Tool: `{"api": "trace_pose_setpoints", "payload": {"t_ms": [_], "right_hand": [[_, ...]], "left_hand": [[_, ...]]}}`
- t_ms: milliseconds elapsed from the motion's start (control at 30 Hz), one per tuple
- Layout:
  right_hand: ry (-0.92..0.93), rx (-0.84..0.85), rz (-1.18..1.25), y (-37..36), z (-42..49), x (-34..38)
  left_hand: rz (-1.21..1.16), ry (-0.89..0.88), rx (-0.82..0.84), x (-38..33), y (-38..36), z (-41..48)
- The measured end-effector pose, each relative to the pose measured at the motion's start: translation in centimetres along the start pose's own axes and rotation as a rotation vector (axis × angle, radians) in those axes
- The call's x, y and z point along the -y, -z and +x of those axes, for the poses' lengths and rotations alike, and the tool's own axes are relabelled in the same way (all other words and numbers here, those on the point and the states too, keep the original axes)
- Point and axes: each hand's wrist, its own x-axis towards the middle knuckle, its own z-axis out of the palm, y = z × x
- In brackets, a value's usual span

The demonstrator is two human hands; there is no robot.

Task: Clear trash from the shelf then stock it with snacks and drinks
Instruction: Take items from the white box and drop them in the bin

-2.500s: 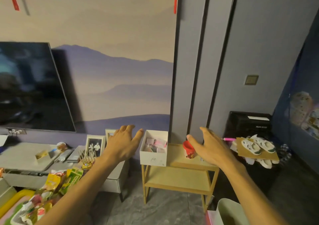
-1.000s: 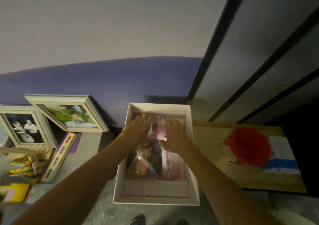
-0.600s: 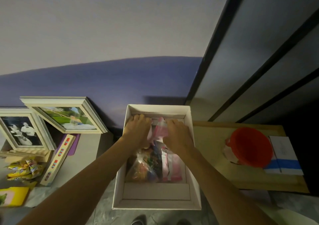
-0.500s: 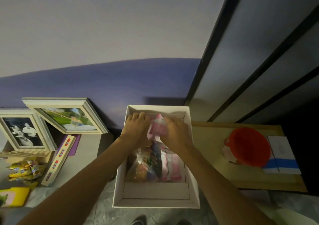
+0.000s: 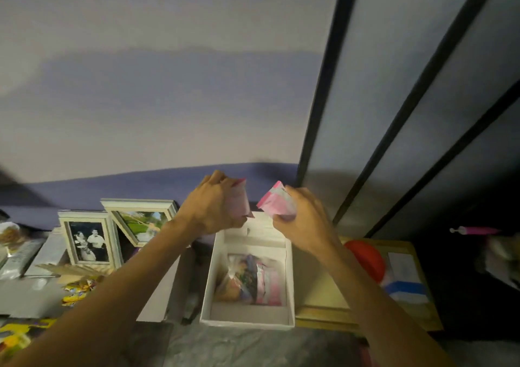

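The wall (image 5: 168, 85) fills most of what I see, pale above and purple along the bottom, with grey panels (image 5: 422, 113) split by dark strips on the right. Below it, the grey worktop (image 5: 42, 296) on my left carries two picture frames (image 5: 85, 237) leaning side by side and some yellow snack packets (image 5: 78, 290) in front of them. To the right stands the wooden shelf (image 5: 320, 290), with a white box (image 5: 247, 317) sitting at its left end, open at the top. Inside the box lies a heap of wrappers (image 5: 250, 279), clear, pink and multicoloured, pushed toward the middle. On the shelf beside the box sit a red cup (image 5: 365, 259) and a white carton with a blue band (image 5: 405, 279). My two arms reach forward over the box. My left hand (image 5: 211, 206) is raised above its far edge, fingers clenched round a pale pink packet (image 5: 239, 202). My right hand (image 5: 304, 217) is level with it, just apart, gripping a brighter pink and white packet (image 5: 274, 202). Both packets are clear of the box, held up against the purple strip of wall.
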Motion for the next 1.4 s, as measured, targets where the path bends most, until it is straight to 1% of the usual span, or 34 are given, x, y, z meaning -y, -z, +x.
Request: {"api": "trace_pose_setpoints", "payload": {"t_ms": [133, 233, 300, 367, 533, 633, 733, 800, 967, 1067, 1200, 1300, 1400], "right_hand": [[0.057, -0.041, -0.071, 7.7, -2.5, 3.6], [0.065, -0.086, -0.087, 12.4, -5.5, 5.6], [0.020, -0.100, -0.073, 14.7, -8.0, 6.2], [-0.050, -0.153, -0.066, 16.4, -10.7, 6.0], [-0.235, -0.279, -0.100, 21.1, -18.9, 4.1], [-0.357, -0.342, -0.158, 23.5, -24.7, 1.4], [-0.594, -0.405, -0.147, 25.5, -30.8, -1.6], [-0.703, -0.447, -0.177, 26.8, -34.9, -3.9], [-0.815, -0.469, -0.238, 29.9, -44.1, -10.3], [-0.876, -0.478, -0.237, 31.0, -47.9, -13.8], [-0.932, -0.480, -0.228, 30.8, -51.2, -19.0], [-0.972, -0.478, -0.201, 28.6, -52.0, -23.9], [-1.019, -0.480, -0.164, 24.7, -52.2, -29.1]], "left_hand": [[0.012, -0.077, -0.026, -4.0, 7.7, -3.5], [0.035, -0.156, -0.037, -6.9, 11.3, -6.4], [0.044, -0.228, -0.038, -8.9, 12.4, -7.7], [0.046, -0.310, -0.038, -11.0, 12.8, -8.4], [-0.023, -0.530, 0.004, -17.8, 11.4, -8.8], [-0.030, -0.654, 0.075, -24.1, 9.0, -9.3], [-0.052, -0.768, 0.159, -31.2, 5.2, -10.8], [-0.016, -0.868, 0.211, -36.0, 2.6, -12.2], [-0.073, -1.088, 0.311, -46.9, -3.9, -15.5], [-0.090, -1.146, 0.333, -51.7, -7.8, -16.8], [-0.044, -1.187, 0.355, -55.8, -13.6, -17.1], [-0.019, -1.175, 0.385, -57.3, -19.3, -16.2], [-0.042, -1.157, 0.401, -57.3, -25.9, -15.0]]}}
